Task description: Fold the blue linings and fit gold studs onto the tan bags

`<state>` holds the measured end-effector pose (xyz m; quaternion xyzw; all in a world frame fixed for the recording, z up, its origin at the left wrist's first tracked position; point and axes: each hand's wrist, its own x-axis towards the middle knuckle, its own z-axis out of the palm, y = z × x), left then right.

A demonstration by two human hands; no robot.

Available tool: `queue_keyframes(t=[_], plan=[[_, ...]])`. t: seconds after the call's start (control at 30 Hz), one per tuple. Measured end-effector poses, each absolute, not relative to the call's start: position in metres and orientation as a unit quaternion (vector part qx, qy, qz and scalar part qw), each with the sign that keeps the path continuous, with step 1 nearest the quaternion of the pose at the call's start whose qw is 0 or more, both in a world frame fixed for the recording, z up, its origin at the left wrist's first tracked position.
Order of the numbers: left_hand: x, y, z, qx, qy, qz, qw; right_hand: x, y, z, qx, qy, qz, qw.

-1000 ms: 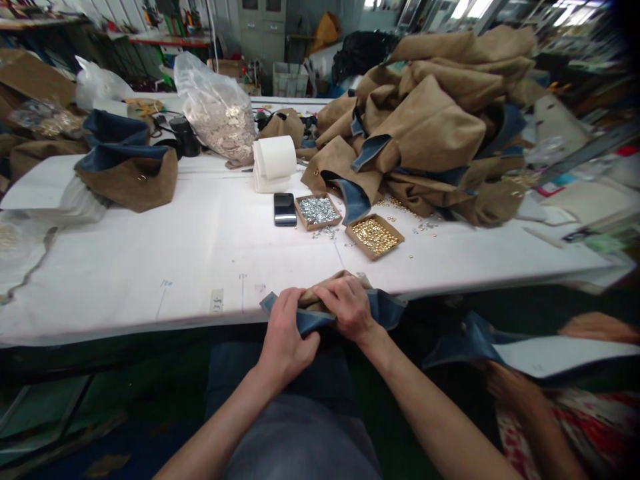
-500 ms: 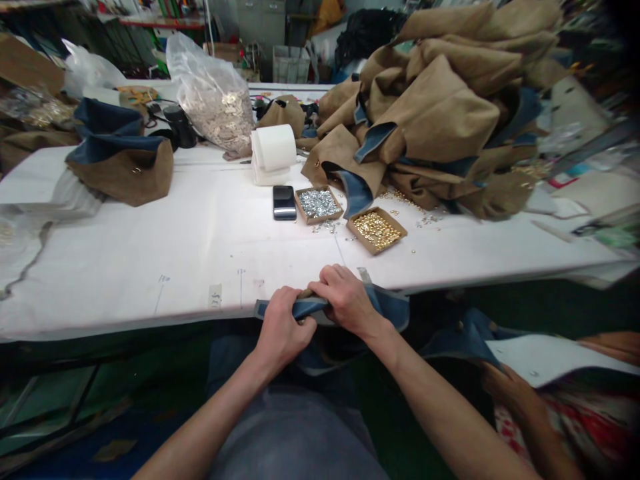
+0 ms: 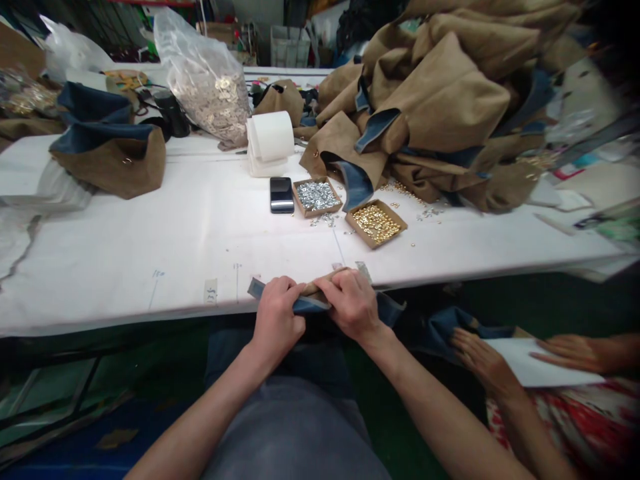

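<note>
At the table's front edge, my left hand (image 3: 278, 313) and my right hand (image 3: 353, 303) are both closed on a brown fabric piece with a blue lining (image 3: 313, 305). The fingers of each hand pinch its upper edge, and brown cloth shows between the thumbs. A blue end pokes out left of my left hand, and more blue hangs to the right of my right hand. The lower part of the piece is hidden by my hands. Beyond them sit a cardboard tray of gold fasteners (image 3: 376, 225) and a cardboard tray of silver fasteners (image 3: 317, 196).
A black phone (image 3: 281, 195) lies beside a white roll (image 3: 271, 137). Behind rises a heap of brown bags (image 3: 440, 100); a clear bag of small parts (image 3: 215, 93) stands left of it. Brown-blue bags (image 3: 113, 157) stand farther left. At right, a co-worker's hands (image 3: 483, 357) hold a white sheet (image 3: 533, 363).
My hands have turned the fabric piece slightly, and more brown cloth shows between them. The view has shifted a little. The co-worker's hands now lie flat on the white sheet.
</note>
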<state>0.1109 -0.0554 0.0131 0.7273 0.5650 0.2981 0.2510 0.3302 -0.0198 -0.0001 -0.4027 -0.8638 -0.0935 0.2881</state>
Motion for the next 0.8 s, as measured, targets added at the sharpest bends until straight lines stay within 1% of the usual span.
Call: queue_keyframes(t=[0.1,0.2,0.27,0.37,0.5,0.7,0.8], plan=[[0.112,-0.054,0.015,0.743,0.569,0.276,0.219,0.330,-0.015,0.011,-0.418,-0.868,-0.097,0.250],[0.114,-0.054,0.021,0.769,0.559,0.251,0.184,0.331,-0.011,0.021,-0.386,-0.892,-0.094,0.217],[0.114,-0.055,0.025,0.787,0.545,0.239,0.162,0.333,-0.011,0.023,-0.362,-0.901,-0.092,0.222],[0.113,-0.058,0.029,0.805,0.527,0.238,0.136,0.336,-0.016,0.021,-0.344,-0.900,-0.092,0.252],[0.110,-0.062,0.028,0.812,0.514,0.246,0.129,0.339,-0.022,0.014,-0.346,-0.894,-0.091,0.270],[0.111,-0.062,0.027,0.831,0.498,0.220,0.117,0.343,-0.019,0.012,-0.335,-0.911,-0.032,0.240],[0.112,-0.061,0.031,0.839,0.493,0.203,0.112,0.345,-0.021,0.013,-0.334,-0.911,-0.028,0.241]])
